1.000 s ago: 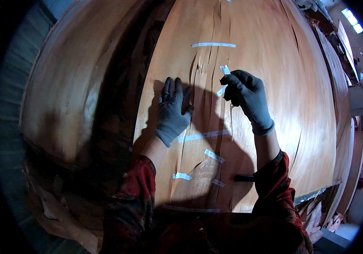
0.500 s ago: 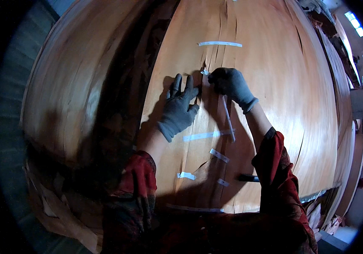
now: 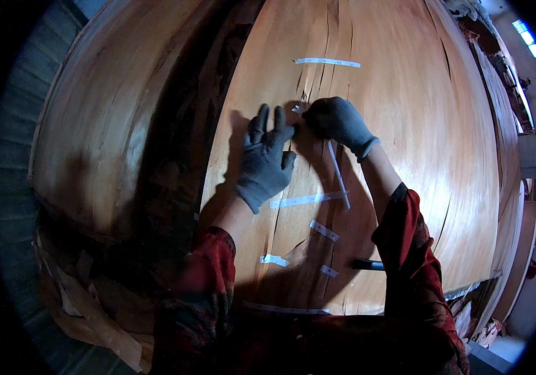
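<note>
A large sheet of pale brown wood veneer [image 3: 399, 156], split by long cracks, lies in front of me. My left hand [image 3: 266, 153], in a grey glove, rests on it beside a crack, fingers spread. Just to its right, my gloved right hand [image 3: 337, 124] is closed in a pinch on a narrow strip of white tape [image 3: 338, 172]. The strip's tail hangs out below the hand, across a stuck piece of tape [image 3: 305, 200]. A small curled white tape end [image 3: 296, 109] shows by the right fingertips, which are partly hidden.
More white tape pieces cross the cracks, one farther off [image 3: 327, 62] and several nearer. A dark tool handle [image 3: 368, 264] lies by my right forearm. Left of a dark gap [image 3: 174, 125] is another veneer sheet [image 3: 93, 137]. Torn veneer scraps [image 3: 87, 312] lie at lower left.
My right hand has shifted slightly left, staying closed. The small tape end by its fingertips now looks more curled and lies slightly left. My left hand stays spread on the veneer.
</note>
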A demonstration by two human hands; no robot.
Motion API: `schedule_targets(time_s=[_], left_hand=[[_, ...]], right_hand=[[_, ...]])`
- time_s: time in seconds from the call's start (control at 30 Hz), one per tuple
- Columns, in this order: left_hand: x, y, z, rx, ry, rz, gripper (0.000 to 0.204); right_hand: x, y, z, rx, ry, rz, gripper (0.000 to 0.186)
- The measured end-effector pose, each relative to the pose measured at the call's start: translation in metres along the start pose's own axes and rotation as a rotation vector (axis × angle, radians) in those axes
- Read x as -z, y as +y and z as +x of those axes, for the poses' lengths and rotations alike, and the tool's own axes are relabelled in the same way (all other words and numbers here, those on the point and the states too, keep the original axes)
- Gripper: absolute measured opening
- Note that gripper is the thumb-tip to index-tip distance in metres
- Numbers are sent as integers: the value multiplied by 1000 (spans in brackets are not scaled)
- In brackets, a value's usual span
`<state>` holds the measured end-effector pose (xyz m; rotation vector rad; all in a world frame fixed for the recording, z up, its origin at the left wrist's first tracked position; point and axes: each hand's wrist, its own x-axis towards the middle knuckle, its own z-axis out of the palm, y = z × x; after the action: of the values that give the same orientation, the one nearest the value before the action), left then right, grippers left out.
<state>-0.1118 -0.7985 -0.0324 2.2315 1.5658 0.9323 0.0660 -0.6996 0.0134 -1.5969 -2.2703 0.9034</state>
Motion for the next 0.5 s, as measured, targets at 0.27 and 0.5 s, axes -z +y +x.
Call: schedule_targets(time_s=[0.27,0.5], left_hand=[[-1,3,0,-9,36,49,82],[1,17,13,75,-122,275,89]], right_hand=[[0,-18,16,0,-20,-175,39],[10,-39,31,-126,-110,-617,42]])
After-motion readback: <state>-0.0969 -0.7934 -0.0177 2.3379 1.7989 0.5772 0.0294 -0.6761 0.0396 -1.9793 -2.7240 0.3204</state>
